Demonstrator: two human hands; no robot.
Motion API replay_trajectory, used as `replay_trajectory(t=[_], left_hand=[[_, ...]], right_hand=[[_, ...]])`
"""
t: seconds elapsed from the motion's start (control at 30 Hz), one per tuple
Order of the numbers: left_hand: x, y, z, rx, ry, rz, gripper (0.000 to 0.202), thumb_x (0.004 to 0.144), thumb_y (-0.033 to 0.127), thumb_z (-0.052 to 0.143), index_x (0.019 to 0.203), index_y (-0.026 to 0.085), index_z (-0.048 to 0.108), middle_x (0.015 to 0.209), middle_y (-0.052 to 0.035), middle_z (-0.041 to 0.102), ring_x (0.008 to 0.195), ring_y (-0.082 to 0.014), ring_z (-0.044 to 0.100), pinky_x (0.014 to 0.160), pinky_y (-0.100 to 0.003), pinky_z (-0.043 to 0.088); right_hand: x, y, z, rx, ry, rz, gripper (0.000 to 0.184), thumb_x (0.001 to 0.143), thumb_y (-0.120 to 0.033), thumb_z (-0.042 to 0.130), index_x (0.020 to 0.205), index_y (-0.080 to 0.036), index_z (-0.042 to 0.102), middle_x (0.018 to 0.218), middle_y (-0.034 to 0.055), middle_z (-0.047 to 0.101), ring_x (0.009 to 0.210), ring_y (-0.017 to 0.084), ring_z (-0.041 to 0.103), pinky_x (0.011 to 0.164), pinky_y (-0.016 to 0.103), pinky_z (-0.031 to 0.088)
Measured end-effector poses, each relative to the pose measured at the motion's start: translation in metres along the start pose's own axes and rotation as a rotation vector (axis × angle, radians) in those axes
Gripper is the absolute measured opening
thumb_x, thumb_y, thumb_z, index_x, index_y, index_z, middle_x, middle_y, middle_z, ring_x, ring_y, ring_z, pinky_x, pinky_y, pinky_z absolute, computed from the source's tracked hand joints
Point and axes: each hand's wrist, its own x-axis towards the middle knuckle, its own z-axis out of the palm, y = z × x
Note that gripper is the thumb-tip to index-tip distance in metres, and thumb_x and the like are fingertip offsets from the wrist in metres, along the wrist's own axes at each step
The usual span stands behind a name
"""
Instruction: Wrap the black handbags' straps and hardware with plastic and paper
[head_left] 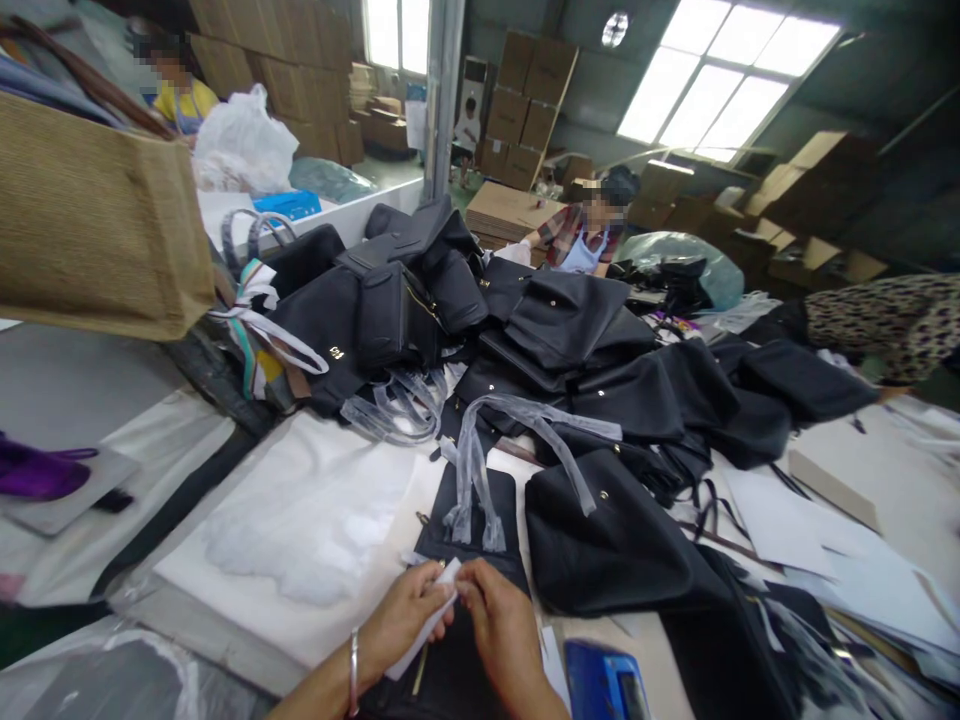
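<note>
My left hand (401, 622) has its fingers closed round a thin white strip (411, 655) that looks like paper or foam. At the strip's upper end, my right hand (501, 622) pinches with thumb and fingers. Both hands are over a black bag (480, 490) lying on the table, partly hidden by them. Clear plastic wraps the bag's straps (469, 455), which loop away from me. A gold-coloured zip (420, 668) shows on the bag below my left hand. On my left wrist is a silver bangle (354, 670).
Many black bags (570, 320) are heaped across the table. White sheets (300, 510) lie at left, a blue object (604, 680) near my right hand, cards (862, 560) at right. A tan bag (97, 220) stands at upper left. A co-worker (589, 235) is beyond the heap.
</note>
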Motion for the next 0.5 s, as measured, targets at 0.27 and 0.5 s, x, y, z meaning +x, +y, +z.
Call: replay_trajectory(t=[0.27, 0.5], left_hand=[[0.003, 0.006, -0.004, -0.159, -0.043, -0.071, 0.032, 0.086, 0.043, 0.057, 0.094, 0.012, 0.058, 0.069, -0.0017, 0.061, 0.052, -0.0085, 0.052, 0.051, -0.020, 0.037], [0.008, 0.008, -0.005, -0.409, -0.071, -0.100, 0.031, 0.085, 0.041, 0.060, 0.089, 0.011, 0.060, 0.068, -0.0038, 0.060, 0.050, -0.0076, 0.048, 0.049, -0.020, 0.035]], right_hand=[[0.012, 0.022, 0.013, 0.356, 0.043, 0.177, 0.025, 0.085, -0.026, 0.053, 0.108, -0.023, 0.045, 0.066, -0.0052, 0.060, 0.062, 0.015, 0.060, 0.060, 0.023, 0.042], [0.017, 0.044, 0.055, 0.873, -0.031, 0.361, 0.036, 0.083, -0.053, 0.051, 0.093, -0.019, 0.045, 0.053, -0.0050, 0.056, 0.038, 0.010, 0.045, 0.039, 0.019, 0.033]])
